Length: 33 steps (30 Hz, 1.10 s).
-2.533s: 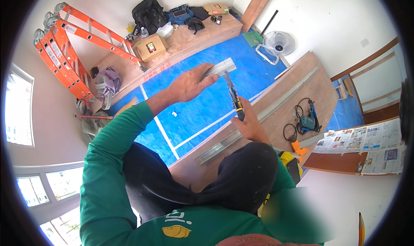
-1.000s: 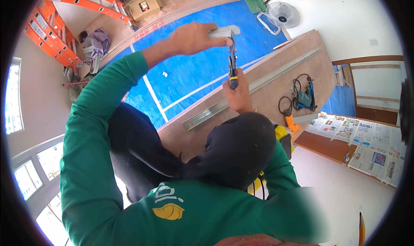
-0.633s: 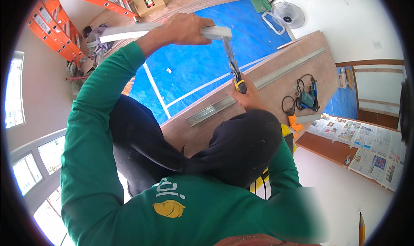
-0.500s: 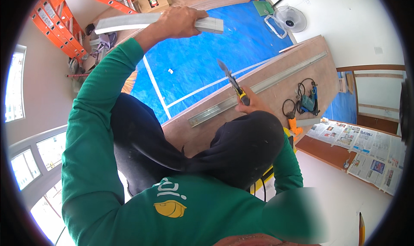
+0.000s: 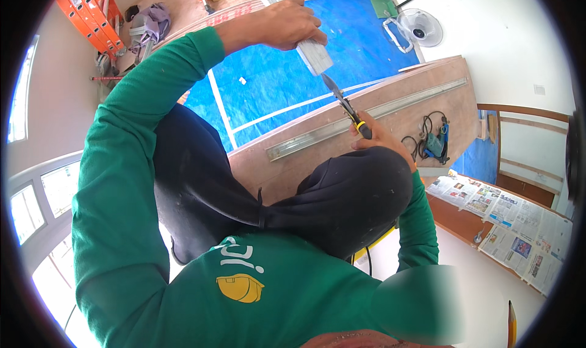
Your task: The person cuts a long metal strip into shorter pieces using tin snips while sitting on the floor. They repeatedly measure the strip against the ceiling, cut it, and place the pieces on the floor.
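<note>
My left hand (image 5: 290,23) is wrapped round a silver-grey metal channel (image 5: 315,56), held up over the blue sheeting with its lower end slanting toward me. In my right hand (image 5: 379,131), near my raised right knee, is a pair of tin snips (image 5: 348,108) with black and yellow handles. The blades point up and left, their tip close to the channel's lower end; whether they touch it I cannot tell. Behind the snips a long metal track (image 5: 372,113) lies along a stack of brown boards (image 5: 250,180).
A corded power tool (image 5: 434,143) lies on the boards at the right. Blue sheeting (image 5: 262,98) with white tape lines covers the floor beyond. A fan (image 5: 420,31) stands at the far right, an orange ladder (image 5: 91,18) at the far left. Newspapers (image 5: 519,226) cover a surface at the right.
My left hand has moved right and swung the channel from nearly level to slanting down toward me. My right hand has shifted slightly right, and the snips are now close to the channel's end.
</note>
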Available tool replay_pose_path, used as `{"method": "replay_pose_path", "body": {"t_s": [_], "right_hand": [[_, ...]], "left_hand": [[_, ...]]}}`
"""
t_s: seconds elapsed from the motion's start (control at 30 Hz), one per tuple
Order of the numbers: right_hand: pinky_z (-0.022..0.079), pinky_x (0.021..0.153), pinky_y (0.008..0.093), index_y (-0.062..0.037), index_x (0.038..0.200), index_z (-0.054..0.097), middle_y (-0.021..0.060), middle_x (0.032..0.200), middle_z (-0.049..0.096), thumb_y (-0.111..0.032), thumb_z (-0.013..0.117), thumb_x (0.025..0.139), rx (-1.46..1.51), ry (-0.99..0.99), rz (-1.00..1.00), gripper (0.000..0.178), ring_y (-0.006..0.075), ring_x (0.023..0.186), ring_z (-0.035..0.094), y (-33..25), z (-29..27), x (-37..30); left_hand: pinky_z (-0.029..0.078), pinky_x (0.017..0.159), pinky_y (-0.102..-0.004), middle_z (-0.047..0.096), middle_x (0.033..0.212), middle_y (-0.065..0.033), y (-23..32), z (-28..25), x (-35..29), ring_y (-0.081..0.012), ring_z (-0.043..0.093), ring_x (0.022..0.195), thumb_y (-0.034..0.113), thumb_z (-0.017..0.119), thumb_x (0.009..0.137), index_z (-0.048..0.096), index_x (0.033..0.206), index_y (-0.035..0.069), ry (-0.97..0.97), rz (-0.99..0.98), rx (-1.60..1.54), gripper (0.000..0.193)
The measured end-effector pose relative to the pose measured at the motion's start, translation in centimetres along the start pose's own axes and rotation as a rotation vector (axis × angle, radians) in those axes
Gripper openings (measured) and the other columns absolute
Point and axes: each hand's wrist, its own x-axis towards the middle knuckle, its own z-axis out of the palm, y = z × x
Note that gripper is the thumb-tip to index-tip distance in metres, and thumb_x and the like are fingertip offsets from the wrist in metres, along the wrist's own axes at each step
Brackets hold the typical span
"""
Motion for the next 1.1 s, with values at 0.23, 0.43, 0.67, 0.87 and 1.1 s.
{"method": "replay_pose_path", "body": {"t_s": [0.23,0.43,0.67,0.87,1.1], "right_hand": [[0.051,0.088,0.0326,-0.0055,0.155,0.051,0.0068,0.114,0.062,-0.015,0.078,0.090,-0.104,0.016,-0.049,0.071,0.0181,0.100,0.062,-0.7,0.3,0.2],[0.054,0.095,0.0335,-0.0037,0.159,0.050,0.0081,0.119,0.069,-0.015,0.079,0.091,-0.137,-0.032,0.025,0.075,0.0167,0.103,0.067,-1.2,0.0,0.8],[0.053,0.085,0.0355,-0.0058,0.136,0.061,0.0048,0.101,0.065,-0.021,0.077,0.092,-0.131,0.014,-0.049,0.049,0.0177,0.093,0.063,-0.4,0.5,1.2],[0.052,0.081,0.0387,-0.0081,0.132,0.061,0.0075,0.092,0.062,-0.020,0.077,0.093,-0.206,-0.024,-0.112,0.043,0.0197,0.087,0.063,1.6,0.4,2.1],[0.053,0.080,0.0437,-0.0075,0.134,0.061,0.0139,0.089,0.065,-0.024,0.079,0.091,-0.291,0.108,-0.245,0.049,0.0304,0.086,0.067,7.5,3.5,5.5]], "left_hand": [[0.047,0.100,-0.0447,0.071,0.097,0.0012,0.6,-0.1,0.1,-0.0216,0.071,0.108,0.016,0.078,0.094,0.079,0.127,0.032,-0.015,0.031,-0.026,0.036],[0.047,0.100,-0.0432,0.070,0.096,0.0023,1.0,-0.1,0.2,-0.0208,0.070,0.108,0.017,0.077,0.095,0.078,0.128,0.032,-0.003,0.064,-0.021,0.036],[0.047,0.102,-0.0430,0.070,0.096,0.0029,1.0,-0.2,0.1,-0.0203,0.070,0.109,0.018,0.077,0.095,0.077,0.129,0.034,0.028,0.102,0.010,0.037],[0.048,0.103,-0.0434,0.071,0.098,0.0030,1.4,-0.1,0.5,-0.0202,0.070,0.110,0.017,0.080,0.093,0.078,0.127,0.033,0.009,0.089,0.059,0.037],[0.047,0.102,-0.0427,0.072,0.100,0.0036,2.0,0.8,0.1,-0.0191,0.070,0.111,0.017,0.083,0.090,0.081,0.121,0.033,-0.025,0.102,0.091,0.035]]}}
